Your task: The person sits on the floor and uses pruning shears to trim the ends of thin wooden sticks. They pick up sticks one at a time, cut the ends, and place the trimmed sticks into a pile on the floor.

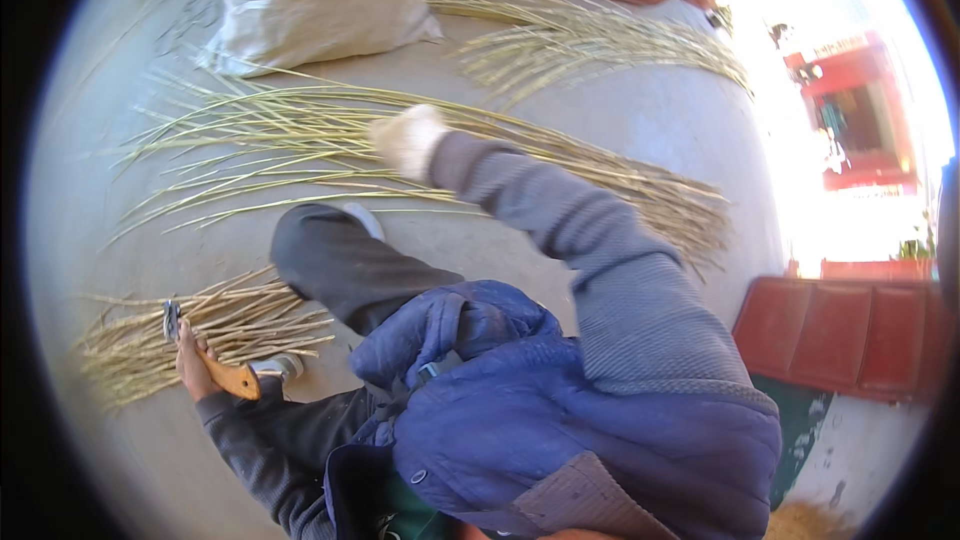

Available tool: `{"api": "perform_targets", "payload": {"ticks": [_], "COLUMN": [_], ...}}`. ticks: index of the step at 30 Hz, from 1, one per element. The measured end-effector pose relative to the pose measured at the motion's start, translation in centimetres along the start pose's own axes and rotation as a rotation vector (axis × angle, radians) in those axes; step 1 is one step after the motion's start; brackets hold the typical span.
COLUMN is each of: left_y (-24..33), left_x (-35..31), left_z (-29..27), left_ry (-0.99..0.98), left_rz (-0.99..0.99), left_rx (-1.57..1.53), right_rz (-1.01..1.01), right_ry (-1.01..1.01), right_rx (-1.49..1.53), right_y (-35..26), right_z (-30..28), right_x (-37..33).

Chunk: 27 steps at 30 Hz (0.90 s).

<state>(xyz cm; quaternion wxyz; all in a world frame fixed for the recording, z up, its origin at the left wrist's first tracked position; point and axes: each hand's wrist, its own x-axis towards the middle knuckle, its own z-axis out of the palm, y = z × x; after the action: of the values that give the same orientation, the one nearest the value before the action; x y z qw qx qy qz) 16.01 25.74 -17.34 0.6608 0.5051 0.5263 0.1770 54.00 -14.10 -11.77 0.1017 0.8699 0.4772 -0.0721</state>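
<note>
At the lower left, my left hand (192, 360) is closed around a hand tool with a curved orange-brown wooden handle (234, 380) and a small metal head. The tool's exact kind does not show. Beside this hand lies a pile of short, cut brown sticks (250, 325). My right hand (408, 140), in a pale glove, is over a spread of long, thin green-yellow stems (300, 110) on the floor. Its fingers look curled in, but blur and the glove hide what they hold, if anything.
Another bundle of long stems (600, 40) lies farther off. Beyond the middle stems stands a big white woven sack (310, 0). A red padded panel (850, 335) is at the right, below a bright opening. My bent knee (310, 250) lies between the stems and the sticks.
</note>
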Motion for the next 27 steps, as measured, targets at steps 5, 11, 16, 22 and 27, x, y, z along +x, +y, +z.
{"api": "perform_targets", "payload": {"ticks": [5, 11, 16, 22, 27], "left_y": [-1.1, -2.4, -3.4, -0.9, 2.3], "left_x": [3.4, 4.6, 4.7, 0.4, -3.6], "left_z": [-1.3, -0.2, 0.0, 0.5, -2.1], "left_ry": [-0.048, -0.009, 0.101, 0.036, 0.170], "left_rz": [-0.018, -0.040, -0.075, 0.109, 0.162], "left_rx": [0.070, 0.146, 0.187, 0.069, -0.361], "right_rz": [-0.076, -0.117, -0.165, -0.264, 0.226], "right_ry": [0.173, 0.255, 0.172, 0.385, 0.312], "right_rx": [0.117, 0.479, 0.533, 0.282, 0.216], "right_y": [-7.9, -12.9, -14.1, -12.0, -8.5], "right_z": [5.5, -2.2, -4.5, -2.3, -10.5], "right_x": [8.0, 8.8, 11.6, 16.5, 20.1]}}
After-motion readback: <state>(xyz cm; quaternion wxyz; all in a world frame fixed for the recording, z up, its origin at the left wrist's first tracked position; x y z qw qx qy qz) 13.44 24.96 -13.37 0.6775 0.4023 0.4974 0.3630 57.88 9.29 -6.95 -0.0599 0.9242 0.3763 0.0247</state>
